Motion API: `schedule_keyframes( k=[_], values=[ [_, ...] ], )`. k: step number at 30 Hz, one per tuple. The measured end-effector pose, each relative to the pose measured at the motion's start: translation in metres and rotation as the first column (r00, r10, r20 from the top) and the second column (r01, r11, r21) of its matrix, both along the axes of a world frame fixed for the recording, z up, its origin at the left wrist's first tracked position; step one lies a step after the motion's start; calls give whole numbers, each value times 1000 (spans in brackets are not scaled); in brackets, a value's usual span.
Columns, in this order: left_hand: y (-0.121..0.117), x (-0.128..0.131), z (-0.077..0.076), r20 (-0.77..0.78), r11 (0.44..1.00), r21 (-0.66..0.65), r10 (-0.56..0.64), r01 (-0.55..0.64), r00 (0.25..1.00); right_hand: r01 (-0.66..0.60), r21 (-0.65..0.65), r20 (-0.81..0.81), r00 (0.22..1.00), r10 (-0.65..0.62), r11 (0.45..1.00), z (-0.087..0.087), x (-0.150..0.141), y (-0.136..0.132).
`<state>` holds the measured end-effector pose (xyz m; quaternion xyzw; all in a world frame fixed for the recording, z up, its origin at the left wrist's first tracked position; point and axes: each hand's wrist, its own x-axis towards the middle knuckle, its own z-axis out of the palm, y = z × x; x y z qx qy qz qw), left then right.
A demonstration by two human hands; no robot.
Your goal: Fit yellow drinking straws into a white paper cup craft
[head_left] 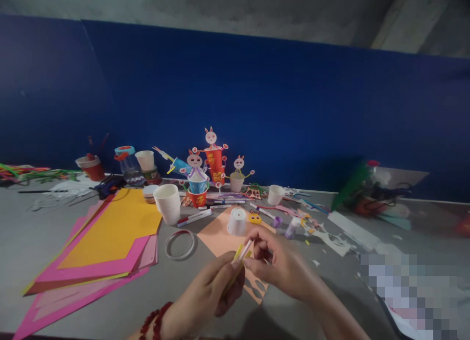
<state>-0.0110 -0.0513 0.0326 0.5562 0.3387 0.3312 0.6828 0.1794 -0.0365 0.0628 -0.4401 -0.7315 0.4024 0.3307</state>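
Note:
In front of me, my left hand (215, 283) is closed on thin yellow strips (238, 253). A whitish strip (246, 249) stands up beside them, pinched at the fingertips of my right hand (281, 261). Whether the strips are paper or straw I cannot tell. Just beyond my fingers, an upside-down white paper cup (237, 221) rests on an orange paper sheet (216, 232) with cut-out holes. A small yellow paper face with ears (254, 217) lies to the cup's right.
Coloured paper sheets (110, 227) are stacked left, near a tape roll (179, 245) and white cups (168, 204). Red cups with paper rabbit figures (214, 159) stand at the back. Markers (194, 217), a glue stick (293, 228) and paper scraps (334, 243) lie around.

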Motion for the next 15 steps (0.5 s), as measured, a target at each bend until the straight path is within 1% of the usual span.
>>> schedule_keyframes(
  k=[4,9,12,15],
  values=[
    [0,0,-3,4,1000,-1,-16,16,1000,17,-22,-43,999,-18,1000,1,-2,1],
    [0,0,-7,35,999,-37,-8,9,999,13,-44,-38,999,-15,999,3,-3,3],
    [1,-2,-4,9,998,-36,-60,60,998,-16,-37,-39,999,15,999,4,-1,4],
    [2,-3,0,-17,995,-58,-88,87,996,-47,-41,-32,998,46,998,3,1,6]
  ],
)
